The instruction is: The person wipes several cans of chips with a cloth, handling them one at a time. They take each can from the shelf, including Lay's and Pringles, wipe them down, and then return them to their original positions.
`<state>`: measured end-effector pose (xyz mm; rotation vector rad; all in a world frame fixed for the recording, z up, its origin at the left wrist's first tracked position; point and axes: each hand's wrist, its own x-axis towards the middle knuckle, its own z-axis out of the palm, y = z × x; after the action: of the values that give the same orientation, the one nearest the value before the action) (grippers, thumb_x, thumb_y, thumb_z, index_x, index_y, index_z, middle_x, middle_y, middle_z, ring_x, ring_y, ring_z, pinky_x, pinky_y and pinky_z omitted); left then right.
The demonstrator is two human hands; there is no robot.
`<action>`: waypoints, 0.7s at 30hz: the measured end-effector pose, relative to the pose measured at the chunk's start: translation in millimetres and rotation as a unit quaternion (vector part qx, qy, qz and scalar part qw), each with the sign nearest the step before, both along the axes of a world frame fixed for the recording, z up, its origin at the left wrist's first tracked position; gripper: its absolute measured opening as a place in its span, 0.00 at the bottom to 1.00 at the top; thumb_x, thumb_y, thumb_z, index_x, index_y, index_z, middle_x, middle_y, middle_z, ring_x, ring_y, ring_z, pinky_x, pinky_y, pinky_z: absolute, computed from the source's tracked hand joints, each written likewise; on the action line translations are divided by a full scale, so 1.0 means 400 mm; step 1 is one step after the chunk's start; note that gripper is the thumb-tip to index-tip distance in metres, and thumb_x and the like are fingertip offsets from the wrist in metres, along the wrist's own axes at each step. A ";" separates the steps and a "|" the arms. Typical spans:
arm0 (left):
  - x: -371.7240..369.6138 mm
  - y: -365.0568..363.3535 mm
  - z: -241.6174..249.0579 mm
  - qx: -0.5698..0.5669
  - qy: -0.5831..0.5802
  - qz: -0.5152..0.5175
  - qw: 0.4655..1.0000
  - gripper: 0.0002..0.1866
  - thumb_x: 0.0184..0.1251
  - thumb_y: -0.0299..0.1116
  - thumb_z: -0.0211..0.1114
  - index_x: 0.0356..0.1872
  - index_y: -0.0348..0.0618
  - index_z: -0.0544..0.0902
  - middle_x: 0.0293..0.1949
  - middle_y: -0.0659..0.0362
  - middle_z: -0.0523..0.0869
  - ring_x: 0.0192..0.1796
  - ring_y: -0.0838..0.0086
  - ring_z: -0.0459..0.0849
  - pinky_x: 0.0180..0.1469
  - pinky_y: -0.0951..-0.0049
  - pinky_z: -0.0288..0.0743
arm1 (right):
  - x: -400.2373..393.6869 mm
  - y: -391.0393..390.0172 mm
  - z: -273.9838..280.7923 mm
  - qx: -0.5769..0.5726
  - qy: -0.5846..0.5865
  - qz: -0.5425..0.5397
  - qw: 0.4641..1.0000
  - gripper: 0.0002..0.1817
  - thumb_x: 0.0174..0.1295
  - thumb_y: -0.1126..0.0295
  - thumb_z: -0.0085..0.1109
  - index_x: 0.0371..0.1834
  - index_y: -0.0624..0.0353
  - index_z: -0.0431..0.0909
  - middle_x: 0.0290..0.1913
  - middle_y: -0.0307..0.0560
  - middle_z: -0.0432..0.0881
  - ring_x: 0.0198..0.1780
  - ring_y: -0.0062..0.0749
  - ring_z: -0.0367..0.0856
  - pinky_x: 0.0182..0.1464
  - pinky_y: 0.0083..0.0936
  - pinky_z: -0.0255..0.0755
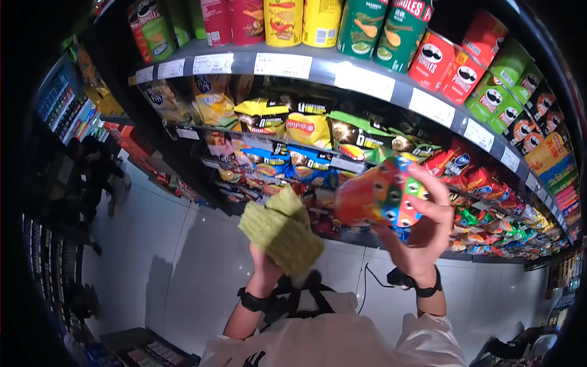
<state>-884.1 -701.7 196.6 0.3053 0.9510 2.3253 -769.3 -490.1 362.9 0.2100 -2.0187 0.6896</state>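
My left hand [264, 269] is closed on a folded yellow-green cloth [278, 227], which hides most of its fingers. The cloth is held up in front of the lower shelves. In my right hand [426, 235] is a red can [361, 199], tilted on its side, with one end in colourful wedges with small face prints facing my palm. Thumb and fingers wrap around that end. The can and the cloth are apart. Black straps are around both wrists.
Ahead is a curved shelf edge [333, 72] with white price labels, carrying several Pringles cans [362, 27]. Beneath it hang or stand many snack bags [309, 127]. A pale tiled floor [202, 269] lies below. Another person's dark figure [98, 177] shows at left.
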 end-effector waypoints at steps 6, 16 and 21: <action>0.037 0.067 0.131 -0.201 0.318 -0.171 0.911 0.54 0.46 0.29 0.80 0.74 0.39 0.53 0.69 0.50 0.64 0.71 0.60 0.64 0.71 0.62 0.60 | 0.018 -0.087 -0.183 -0.209 -0.121 0.045 0.969 0.29 0.42 0.76 0.79 0.49 0.60 0.74 0.62 0.55 0.74 0.63 0.50 0.74 0.59 0.38 0.74; 0.070 0.109 0.086 -0.183 0.395 -0.253 0.864 0.58 0.47 0.29 0.77 0.77 0.40 0.45 0.75 0.45 0.51 0.77 0.54 0.50 0.76 0.59 0.49 | 0.098 -0.022 -0.256 -0.226 -0.093 -0.031 0.969 0.28 0.43 0.80 0.77 0.48 0.61 0.74 0.62 0.54 0.72 0.64 0.47 0.73 0.59 0.36 0.76; 0.095 0.127 0.074 -0.206 0.472 -0.203 0.833 0.52 0.50 0.19 0.68 0.76 0.37 0.48 0.77 0.46 0.51 0.79 0.55 0.48 0.76 0.61 0.44 | 0.121 -0.017 -0.264 -0.335 -0.060 -0.023 0.940 0.29 0.46 0.82 0.76 0.50 0.63 0.70 0.64 0.56 0.67 0.66 0.40 0.70 0.62 0.33 0.77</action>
<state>-846.0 -650.7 226.1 1.3943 1.5994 1.4481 -721.1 -496.8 257.3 -0.2872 -1.7745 1.3364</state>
